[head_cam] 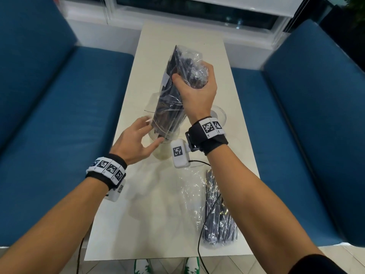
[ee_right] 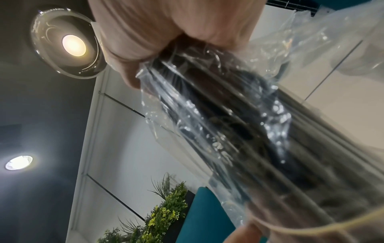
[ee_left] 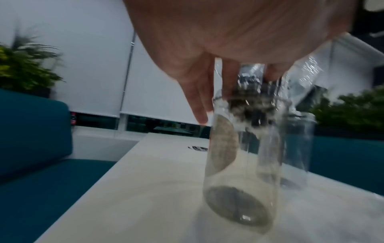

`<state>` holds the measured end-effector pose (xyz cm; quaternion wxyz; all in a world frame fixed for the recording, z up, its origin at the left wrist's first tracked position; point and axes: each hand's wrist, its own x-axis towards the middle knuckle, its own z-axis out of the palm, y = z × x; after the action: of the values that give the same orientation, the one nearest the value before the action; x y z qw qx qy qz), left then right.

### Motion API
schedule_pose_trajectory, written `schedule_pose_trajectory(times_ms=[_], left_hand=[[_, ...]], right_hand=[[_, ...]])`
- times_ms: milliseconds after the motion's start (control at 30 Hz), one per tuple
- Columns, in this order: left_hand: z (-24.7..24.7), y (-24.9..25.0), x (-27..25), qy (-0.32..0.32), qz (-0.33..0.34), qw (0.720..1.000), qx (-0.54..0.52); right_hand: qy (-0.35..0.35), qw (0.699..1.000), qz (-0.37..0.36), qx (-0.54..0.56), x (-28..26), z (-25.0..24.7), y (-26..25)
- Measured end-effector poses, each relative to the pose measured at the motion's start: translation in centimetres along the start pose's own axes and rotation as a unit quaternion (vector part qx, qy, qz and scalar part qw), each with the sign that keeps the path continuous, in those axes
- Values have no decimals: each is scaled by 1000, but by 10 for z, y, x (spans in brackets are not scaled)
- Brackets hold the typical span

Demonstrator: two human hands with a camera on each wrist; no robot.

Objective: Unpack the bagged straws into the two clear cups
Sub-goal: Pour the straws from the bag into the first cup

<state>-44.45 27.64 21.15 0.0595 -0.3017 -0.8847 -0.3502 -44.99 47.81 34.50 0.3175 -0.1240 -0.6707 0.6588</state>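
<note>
A: What's the left hand (head_cam: 136, 140) doing?
B: Its fingers are spread and nearly straight, touching the lower end of the straw bag (head_cam: 173, 95) at the rim of the near clear cup (head_cam: 162, 153).
A: And the right hand (head_cam: 194, 87)?
B: It grips the bag's upper part, holding it tilted above that cup. The second clear cup (head_cam: 219, 115) stands just beside, and another straw bag (head_cam: 219, 212) lies on the desk (head_cam: 158, 214).
</note>
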Motion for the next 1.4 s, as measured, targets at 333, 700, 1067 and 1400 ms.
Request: schedule_pose_trajectory(times_ms=[333, 700, 1067, 1400], left_hand=[[4, -2, -9, 35, -2, 999, 25], [18, 27, -4, 97, -165, 970, -149], [21, 36, -14, 126, -203, 943, -234], [25, 29, -21, 115, -143, 967, -175]], right_hand=[[-6, 1000, -6, 1, 2, 0, 0], [-31, 999, -35, -7, -3, -3, -4], [-13, 999, -35, 1, -7, -9, -1], [-47, 999, -7, -13, -7, -11, 5]])
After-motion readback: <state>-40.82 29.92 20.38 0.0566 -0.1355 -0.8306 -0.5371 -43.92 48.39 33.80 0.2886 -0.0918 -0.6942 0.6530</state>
